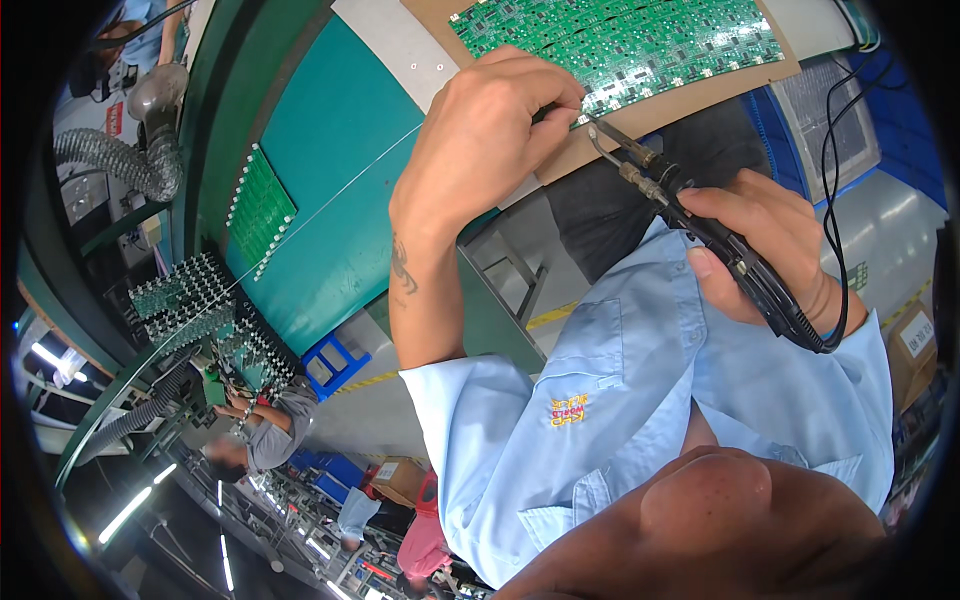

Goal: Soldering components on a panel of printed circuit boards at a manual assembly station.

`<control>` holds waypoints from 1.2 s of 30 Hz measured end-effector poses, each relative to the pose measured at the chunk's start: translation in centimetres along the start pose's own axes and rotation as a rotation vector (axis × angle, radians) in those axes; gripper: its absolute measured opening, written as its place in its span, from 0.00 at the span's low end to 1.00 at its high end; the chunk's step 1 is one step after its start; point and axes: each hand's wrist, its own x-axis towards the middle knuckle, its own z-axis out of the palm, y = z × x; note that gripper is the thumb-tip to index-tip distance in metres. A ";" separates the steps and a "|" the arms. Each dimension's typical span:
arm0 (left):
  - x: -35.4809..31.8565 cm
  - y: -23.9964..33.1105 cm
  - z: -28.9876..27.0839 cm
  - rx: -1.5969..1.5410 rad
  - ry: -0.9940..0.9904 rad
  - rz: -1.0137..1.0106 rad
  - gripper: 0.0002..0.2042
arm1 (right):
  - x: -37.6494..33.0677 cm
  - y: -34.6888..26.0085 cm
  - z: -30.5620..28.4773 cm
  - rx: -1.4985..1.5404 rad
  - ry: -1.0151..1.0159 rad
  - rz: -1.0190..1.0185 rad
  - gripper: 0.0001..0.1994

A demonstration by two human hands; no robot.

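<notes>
A panel of green circuit boards [640, 50] lies on a brown sheet [640, 112] at the top of the view. My left hand [490, 135] is closed in a pinch at the panel's near edge; whatever its fingertips hold is too small or hidden to name. My right hand [765, 240] grips a black soldering iron [735, 255] with a thin curved tube running beside its tip. That tip points at the panel's edge, close to my left fingertips; I cannot tell whether it touches. A black cable loops up from the iron's back end.
Left on the teal mat [350, 180] lies another green board panel [262, 210]. Past it stand racked boards [190, 300] and a ribbed clear hose [120, 160]. A blue stool [335, 365] is on the floor; a co-worker in grey [275, 430] handles a green board lower left.
</notes>
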 end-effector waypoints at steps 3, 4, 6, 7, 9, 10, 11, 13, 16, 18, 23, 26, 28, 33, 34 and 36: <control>0.0 0.0 0.4 -0.018 0.033 -0.002 0.04 | -0.1 0.0 -0.2 0.001 -0.002 0.000 0.19; 0.0 0.0 0.5 -0.027 0.050 -0.002 0.04 | -0.2 -0.1 -0.2 0.002 -0.003 -0.002 0.19; 0.1 -0.1 0.5 -0.035 0.068 -0.002 0.03 | -0.2 -0.1 -0.4 0.002 -0.004 -0.004 0.18; 0.1 -0.1 0.4 -0.028 0.057 0.005 0.04 | -0.2 -0.2 -0.6 0.001 -0.005 -0.008 0.18; 0.0 -0.3 0.3 -0.016 0.035 0.019 0.04 | -0.1 -0.3 -1.1 0.000 -0.005 -0.018 0.18; -0.1 -0.4 0.2 -0.009 0.025 0.026 0.04 | -0.1 -0.3 -1.2 -0.001 -0.006 -0.022 0.18; -0.1 -0.4 0.0 -0.010 0.026 0.029 0.04 | -0.2 -0.3 -1.2 -0.003 -0.005 -0.022 0.18; -0.6 -0.2 -0.6 -0.034 0.029 -0.051 0.03 | -0.1 -0.3 -1.3 -0.007 0.000 -0.026 0.18; -1.2 0.1 -1.1 -0.059 0.033 -0.135 0.03 | -0.1 -0.2 -1.3 -0.006 0.001 -0.029 0.18; -1.6 0.3 -1.4 -0.071 0.016 -0.190 0.01 | 0.0 -0.3 -1.1 -0.009 -0.002 -0.038 0.19; -2.3 0.7 -1.5 -0.092 0.035 -0.238 0.03 | 0.2 -0.4 -0.5 0.000 -0.014 -0.047 0.19; -2.5 0.6 -1.6 -0.100 0.070 -0.223 0.03 | 0.4 -0.5 -0.2 0.007 -0.020 -0.047 0.19; -2.3 0.0 -1.7 -0.060 0.021 -0.139 0.03 | 0.5 -0.7 0.1 0.016 -0.012 -0.044 0.19; -1.6 -0.7 -1.7 -0.044 -0.021 -0.030 0.03 | 0.5 -0.7 0.6 0.030 -0.011 -0.034 0.19; -1.5 -0.7 -1.6 -0.054 -0.018 -0.019 0.04 | 0.4 -0.7 0.7 0.034 -0.015 -0.030 0.19; -1.3 -0.7 -1.7 -0.065 -0.016 -0.007 0.04 | 0.4 -0.6 0.8 0.036 -0.018 -0.026 0.19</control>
